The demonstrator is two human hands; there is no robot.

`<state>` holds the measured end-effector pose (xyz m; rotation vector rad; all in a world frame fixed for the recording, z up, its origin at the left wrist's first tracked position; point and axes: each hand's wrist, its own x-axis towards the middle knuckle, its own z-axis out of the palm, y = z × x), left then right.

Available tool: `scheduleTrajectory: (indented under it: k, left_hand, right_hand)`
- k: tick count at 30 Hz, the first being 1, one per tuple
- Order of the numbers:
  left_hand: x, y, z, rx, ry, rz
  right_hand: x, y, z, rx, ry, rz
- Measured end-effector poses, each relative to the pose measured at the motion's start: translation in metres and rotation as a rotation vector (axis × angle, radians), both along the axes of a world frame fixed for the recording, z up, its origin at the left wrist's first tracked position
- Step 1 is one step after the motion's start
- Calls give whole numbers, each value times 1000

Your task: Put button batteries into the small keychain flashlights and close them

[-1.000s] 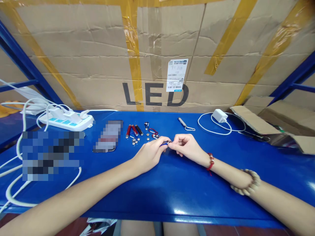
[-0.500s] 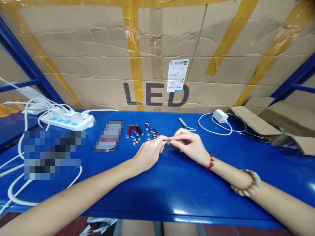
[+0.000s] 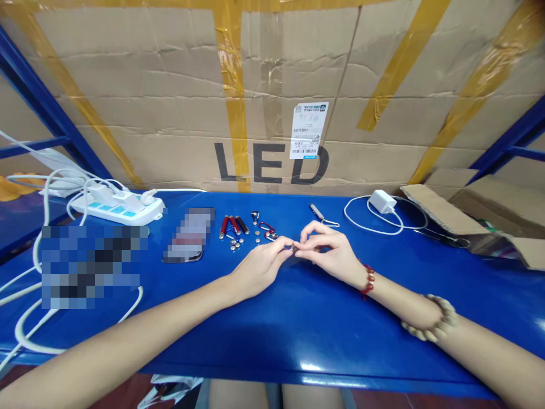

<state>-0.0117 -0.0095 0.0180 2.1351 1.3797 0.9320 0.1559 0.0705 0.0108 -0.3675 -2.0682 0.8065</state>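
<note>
Fingertips of my left hand [image 3: 261, 267] and my right hand [image 3: 334, 253] meet over the blue tabletop, both pinching a small shiny metal part [image 3: 293, 248]. Fingers cover most of it, so its exact kind is unclear. Just beyond my left hand lie a red clip ring [image 3: 267, 226] and several small round silver discs like button cells [image 3: 233, 247]. Red tubes [image 3: 223, 226] and a black tube [image 3: 243, 225] lie side by side to the left. Behind my right hand rests a silver tube [image 3: 315, 212] with a wire clip.
A phone [image 3: 187, 236], partly pixelated, lies left of the tubes. Farther left are a white power strip [image 3: 119, 207] and looping white cables. A white charger [image 3: 382, 201] with its cord sits back right, near an open cardboard box [image 3: 489, 199]. A large carton [image 3: 170, 113] stands behind.
Both hands have shifted very slightly to the right. The fingers have closed further around the small metal part, which shows less than before.
</note>
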Motion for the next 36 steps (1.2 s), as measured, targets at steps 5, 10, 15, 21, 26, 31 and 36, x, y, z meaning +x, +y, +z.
scheduleTrajectory:
  k: [5, 10, 15, 21, 26, 31, 36]
  left_hand:
    - [0, 2, -2, 24, 15, -52]
    - [-1, 3, -4, 36, 51, -61]
    - [-1, 3, -5, 89, 46, -32]
    - [-4, 2, -5, 49, 197, -21]
    - [-3, 2, -4, 52, 316, -27]
    - [-2, 1, -4, 90, 331, -21]
    - [-3, 2, -7, 120, 339, -28]
  right_hand:
    - [1, -1, 2, 14, 17, 0]
    - [1, -2, 2, 38, 29, -12]
    - [2, -2, 3, 43, 1, 15]
    - [4, 1, 3, -16, -54, 41]
    - [4, -1, 2, -70, -89, 50]
    - [4, -2, 0, -99, -85, 34]
    - [3, -4, -1, -93, -98, 24]
